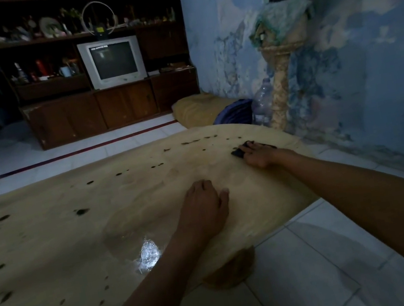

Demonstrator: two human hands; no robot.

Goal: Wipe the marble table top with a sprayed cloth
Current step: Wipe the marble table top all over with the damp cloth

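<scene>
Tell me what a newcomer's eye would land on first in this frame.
Probably the bright glare patch on the tan marble table top, just left of the left forearm. Next, the two outstretched arms: the right hand presses a dark cloth near the table's far right edge, while the left hand rests flat mid-table. In the background, a pale old television stands out in the dark wooden shelving.

On the table top (pixel 61 231), the right hand (pixel 259 153) presses the cloth (pixel 238 152) at the far right, the left hand (pixel 204 203) nearer.

left hand (pixel 205 203) flat, palm down, right hand (pixel 257 152) outstretched, arm extended
</scene>
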